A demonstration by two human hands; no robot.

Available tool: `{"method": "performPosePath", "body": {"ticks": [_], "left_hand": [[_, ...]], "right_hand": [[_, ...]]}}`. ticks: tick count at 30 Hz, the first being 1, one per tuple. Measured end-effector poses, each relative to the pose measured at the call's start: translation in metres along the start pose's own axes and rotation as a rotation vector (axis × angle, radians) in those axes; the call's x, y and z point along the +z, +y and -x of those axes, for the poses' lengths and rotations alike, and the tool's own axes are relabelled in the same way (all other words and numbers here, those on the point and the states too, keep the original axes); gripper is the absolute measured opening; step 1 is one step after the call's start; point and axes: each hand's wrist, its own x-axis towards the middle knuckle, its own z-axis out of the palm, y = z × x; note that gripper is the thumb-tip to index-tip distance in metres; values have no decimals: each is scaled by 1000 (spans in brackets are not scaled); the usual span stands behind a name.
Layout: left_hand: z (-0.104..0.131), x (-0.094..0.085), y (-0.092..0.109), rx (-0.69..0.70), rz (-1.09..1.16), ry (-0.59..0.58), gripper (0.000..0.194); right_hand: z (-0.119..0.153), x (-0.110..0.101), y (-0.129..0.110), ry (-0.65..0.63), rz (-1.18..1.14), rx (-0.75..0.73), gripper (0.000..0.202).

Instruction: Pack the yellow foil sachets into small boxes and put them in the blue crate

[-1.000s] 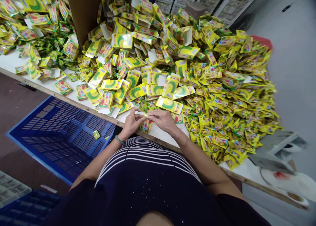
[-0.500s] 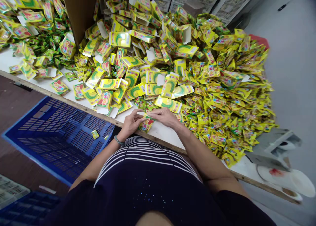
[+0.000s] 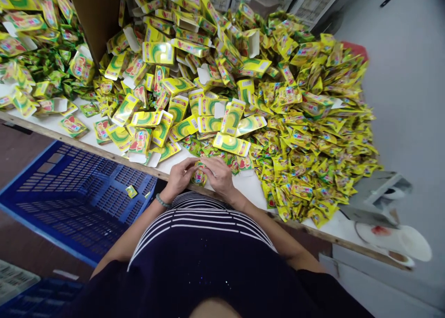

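Near the table's front edge, my left hand [image 3: 179, 175] and my right hand [image 3: 219, 175] come together around one small yellow-green box [image 3: 199, 176]. The fingers of both hands are closed on its upper end, and they partly hide it. Just beyond the hands lie green packets [image 3: 198, 146] and a yellow box [image 3: 231, 144]. A heap of yellow boxes [image 3: 158, 53] spreads behind them. To the right is a large pile of yellow packets [image 3: 313, 146].
A blue crate [image 3: 79, 234] stands below the table edge [image 3: 69, 144] at left, with small packets inside. A cardboard divider [image 3: 93, 16] rises at the upper left. A grey holder [image 3: 378, 200] and a white plate [image 3: 392, 237] sit at the right end.
My right hand has moved left and its fingers have curled in over the box, closer to my left hand. The whole view has shifted slightly.
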Motion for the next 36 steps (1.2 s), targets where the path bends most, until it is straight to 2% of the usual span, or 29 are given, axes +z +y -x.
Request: {"method": "performPosePath", "body": {"ticks": [4,6,7,10,12,14,16,18,20,21,23,25,27,29,30,33,36], "left_hand": [[-4,4,4,11,-30,23,23],[-3,-4,13,22,-40,73,23],[0,-14,20,32,-63,119,23],[18,-65,43,8,-288,299,23],[35,-108,56,-121,-590,341,22],[49,-143,62,-256,-869,335,21],[57,-156,63,-283,-1041,362,30],[56,-144,61,-149,-1057,385,46],[48,-113,57,79,-967,313,61],[41,-95,55,185,-919,228,64],[27,-61,48,340,-856,12,58],[15,-38,38,394,-812,-158,45],[7,-30,28,337,-790,-176,37],[4,-33,20,222,-760,-58,36],[3,-37,18,162,-739,17,38],[4,-44,20,14,-658,165,44],[3,-42,27,-79,-515,186,42]], "right_hand": [[-13,-10,0,-15,-5,-114,21],[-18,-20,5,67,84,-96,22],[-19,-27,9,129,161,-57,27],[-22,-51,29,253,434,113,56],[-20,-65,46,189,551,188,67],[-17,-74,57,102,579,202,63],[-12,-75,57,84,546,176,55],[-8,-68,45,118,446,139,49],[-4,-53,25,104,268,99,45],[-3,-45,13,61,161,75,44],[-2,-29,-4,-116,-9,43,42],[-5,-19,-11,-230,-89,41,38],[-11,-16,-6,-190,-34,70,33],[-17,-17,6,-125,140,59,32],[-20,-18,13,-134,246,30,32],[-26,-17,27,-268,504,-51,33],[-34,-16,29,-359,603,-60,33]]}}
